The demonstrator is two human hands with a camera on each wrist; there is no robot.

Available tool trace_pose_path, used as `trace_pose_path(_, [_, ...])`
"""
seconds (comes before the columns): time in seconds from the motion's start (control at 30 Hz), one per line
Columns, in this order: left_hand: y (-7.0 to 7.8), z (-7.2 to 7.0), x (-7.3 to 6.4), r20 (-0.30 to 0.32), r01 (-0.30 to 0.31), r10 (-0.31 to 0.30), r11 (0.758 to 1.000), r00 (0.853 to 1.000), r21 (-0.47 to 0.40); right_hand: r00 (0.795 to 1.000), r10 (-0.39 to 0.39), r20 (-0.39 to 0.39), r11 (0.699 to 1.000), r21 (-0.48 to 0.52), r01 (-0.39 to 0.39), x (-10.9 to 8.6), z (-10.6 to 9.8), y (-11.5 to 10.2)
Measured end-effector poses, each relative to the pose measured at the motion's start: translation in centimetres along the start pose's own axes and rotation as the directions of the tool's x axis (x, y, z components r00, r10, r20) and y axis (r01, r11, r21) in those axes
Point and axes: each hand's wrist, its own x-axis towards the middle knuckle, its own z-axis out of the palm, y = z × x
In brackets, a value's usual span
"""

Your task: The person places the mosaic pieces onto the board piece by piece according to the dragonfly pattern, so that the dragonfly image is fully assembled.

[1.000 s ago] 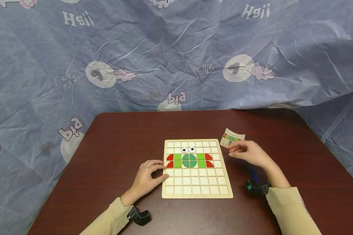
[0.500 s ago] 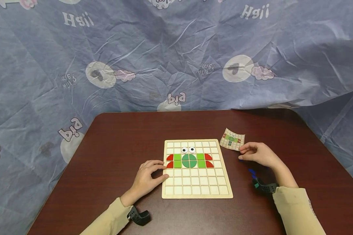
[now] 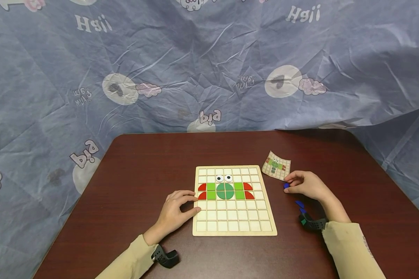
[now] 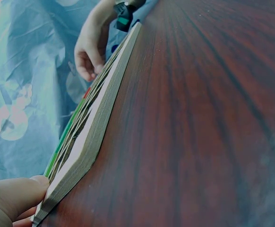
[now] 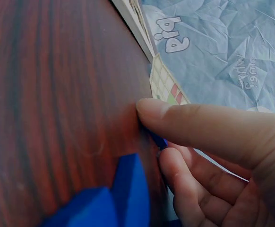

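A square wooden grid board point(image 3: 235, 228) lies flat on the table, with red, light green and dark green tiles point(image 3: 225, 191) and two round eye pieces point(image 3: 224, 178) on it. At its left edge rests my left hand point(image 3: 176, 207), thumb and fingertips touching the rim; the left wrist view shows the thumb point(image 4: 26, 191) against that edge. To the right of the board, my right hand point(image 3: 307, 185) pinches a small blue tile point(image 3: 286, 185) between thumb and fingers, low over the table. In the right wrist view the thumb partly covers this blue tile point(image 5: 159, 140).
A small curled pattern card point(image 3: 276, 166) lies beyond the board's upper right corner, beside the right fingertips. More blue tiles point(image 3: 300, 205) lie on the table point(image 3: 153, 159) near the right wrist. A patterned blue cloth point(image 3: 195, 69) hangs behind the table.
My right hand has moved right, away from the board and card, and a blue tile now shows at its fingertips. The left hand and board have stayed put.
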Motion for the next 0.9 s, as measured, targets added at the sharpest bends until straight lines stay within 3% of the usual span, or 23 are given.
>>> trace_pose_path(0.27, [0.3,-0.2,0.1,-0.003,-0.004,0.004,1.000,1.000,-0.003,1.000,-0.004,-0.004,0.999,-0.034,0.004,0.0,0.1,-0.3])
trace_pose_path(0.47, [0.1,-0.1,0.0,-0.002,0.000,0.000,1.000,1.000,-0.004,0.998,-0.055,0.009,0.995,-0.080,0.055,0.1,0.1,0.1])
trace_pose_path(0.7, [0.1,0.0,0.0,0.005,0.004,-0.004,1.000,1.000,-0.006,0.996,-0.086,0.027,0.996,-0.026,0.087,0.0,0.0,-0.3])
trace_pose_path(0.9, [0.2,-0.1,0.0,0.004,0.005,-0.005,1.000,1.000,-0.010,0.993,-0.111,0.032,0.994,0.021,0.111,-0.2,0.1,-2.0])
